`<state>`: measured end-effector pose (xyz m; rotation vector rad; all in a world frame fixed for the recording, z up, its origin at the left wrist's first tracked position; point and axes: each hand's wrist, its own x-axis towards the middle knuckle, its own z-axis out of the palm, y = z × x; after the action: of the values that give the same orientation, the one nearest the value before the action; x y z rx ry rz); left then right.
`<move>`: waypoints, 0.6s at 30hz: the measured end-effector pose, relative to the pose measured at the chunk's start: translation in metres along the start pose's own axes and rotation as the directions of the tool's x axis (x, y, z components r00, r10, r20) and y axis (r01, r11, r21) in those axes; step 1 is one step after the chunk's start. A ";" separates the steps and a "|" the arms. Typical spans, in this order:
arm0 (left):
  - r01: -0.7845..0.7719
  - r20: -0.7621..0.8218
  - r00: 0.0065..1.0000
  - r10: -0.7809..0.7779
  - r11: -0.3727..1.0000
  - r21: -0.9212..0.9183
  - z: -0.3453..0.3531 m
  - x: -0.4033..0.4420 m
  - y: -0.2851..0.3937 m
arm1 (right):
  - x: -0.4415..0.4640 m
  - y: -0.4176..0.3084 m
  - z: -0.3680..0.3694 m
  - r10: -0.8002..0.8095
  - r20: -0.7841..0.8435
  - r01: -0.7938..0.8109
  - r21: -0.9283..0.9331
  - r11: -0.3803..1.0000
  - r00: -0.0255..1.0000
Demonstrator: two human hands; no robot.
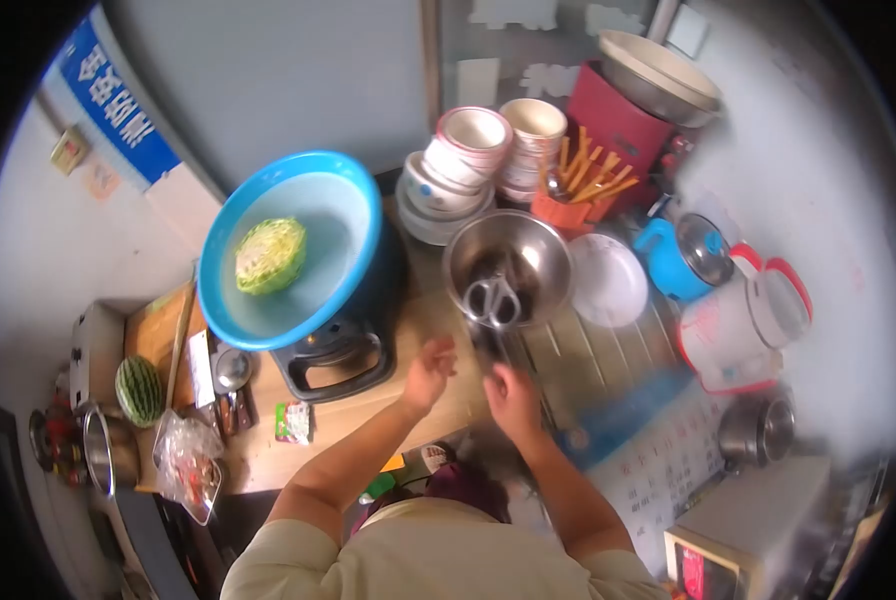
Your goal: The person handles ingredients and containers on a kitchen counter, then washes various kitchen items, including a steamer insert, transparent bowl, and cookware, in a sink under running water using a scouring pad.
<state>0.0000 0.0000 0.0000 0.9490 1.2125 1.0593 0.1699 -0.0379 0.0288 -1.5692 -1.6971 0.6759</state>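
Note:
My left hand [431, 375] hovers over the front of the wooden counter, holding nothing I can see, its fingers loosely bent and apart. Close by on the right, my right hand [514, 402] is closed. Whatever its fingers may hold is hidden and blurred. Just beyond both hands sits a steel bowl [551, 262], with scissors [493, 303] in it, handles toward me. Up and to the left, a cut cabbage half [271, 256] lies in a blue-rimmed basin [340, 190]. The basin rests on a black appliance with a loop handle [353, 375].
Stacked bowls [458, 165], an orange chopstick holder [563, 212] and a white plate [610, 281] stand behind. Left are a watermelon [139, 390], a plastic bag [188, 455] and a small packet [292, 422]. Right are a blue pot [670, 262] and a white jug [728, 338].

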 end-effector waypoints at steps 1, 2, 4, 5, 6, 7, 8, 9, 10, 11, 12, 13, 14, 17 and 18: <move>0.005 0.031 0.999 -0.007 0.999 0.050 0.000 -0.016 -0.004 | -0.014 -0.005 -0.005 -0.145 0.056 0.152 -0.166 0.974 0.988; 0.010 0.062 0.998 -0.016 0.995 0.100 0.001 -0.031 -0.007 | -0.027 -0.004 -0.004 -0.151 0.122 0.171 -0.176 0.969 0.981; 0.011 0.068 0.998 -0.018 0.994 0.113 -0.031 -0.030 0.002 | -0.013 -0.013 0.033 -0.196 0.222 0.241 -0.197 0.950 0.955; 0.031 0.071 0.997 -0.040 0.993 0.113 -0.033 -0.044 0.006 | -0.014 -0.016 0.037 -0.172 0.267 0.233 -0.218 0.948 0.948; 0.068 0.054 0.996 -0.072 0.995 0.074 -0.036 -0.055 0.012 | -0.014 -0.019 0.042 -0.149 0.309 0.228 -0.239 0.944 0.939; 0.066 0.041 0.997 -0.068 0.996 0.062 -0.041 -0.062 0.014 | -0.013 -0.023 0.048 -0.128 0.348 0.226 -0.260 0.939 0.929; 0.063 0.030 0.997 -0.064 0.997 0.053 -0.048 -0.069 0.017 | -0.012 -0.029 0.054 -0.150 0.348 0.234 -0.211 0.949 0.925; 0.058 0.021 0.998 -0.058 0.997 0.043 -0.054 -0.074 0.018 | -0.009 -0.035 0.060 -0.172 0.346 0.240 -0.164 0.957 0.922; 0.030 0.006 1.000 -0.031 0.999 0.044 -0.060 -0.079 0.018 | -0.007 -0.041 0.066 -0.192 0.343 0.245 -0.118 0.962 0.920; 0.012 -0.014 1.000 -0.012 1.000 0.027 -0.067 -0.083 0.019 | -0.006 -0.044 0.072 -0.200 0.360 0.248 -0.091 0.964 0.911; -0.007 -0.035 0.999 0.007 1.000 0.010 -0.074 -0.088 0.020 | -0.005 -0.046 0.080 -0.209 0.378 0.252 -0.065 0.966 0.902; -0.024 -0.057 0.998 0.023 1.000 -0.008 -0.081 -0.094 0.021 | -0.005 -0.048 0.089 -0.217 0.398 0.252 -0.039 0.967 0.891; -0.029 -0.087 0.996 0.027 0.999 -0.019 -0.089 -0.099 0.022 | -0.006 -0.049 0.098 -0.218 0.388 0.248 -0.028 0.968 0.896; -0.049 -0.169 0.985 0.037 0.997 -0.063 -0.114 -0.116 0.026 | -0.011 -0.055 0.121 -0.180 0.393 0.171 0.058 0.984 0.902; -0.056 -0.195 0.980 0.039 0.995 -0.083 -0.122 -0.123 0.024 | -0.013 -0.058 0.126 -0.140 0.423 0.097 0.120 0.988 0.895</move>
<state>-0.1291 -0.1120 0.0383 0.8246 1.2948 1.2558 0.0346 -0.0460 -0.0044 -1.2979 -2.0251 1.0863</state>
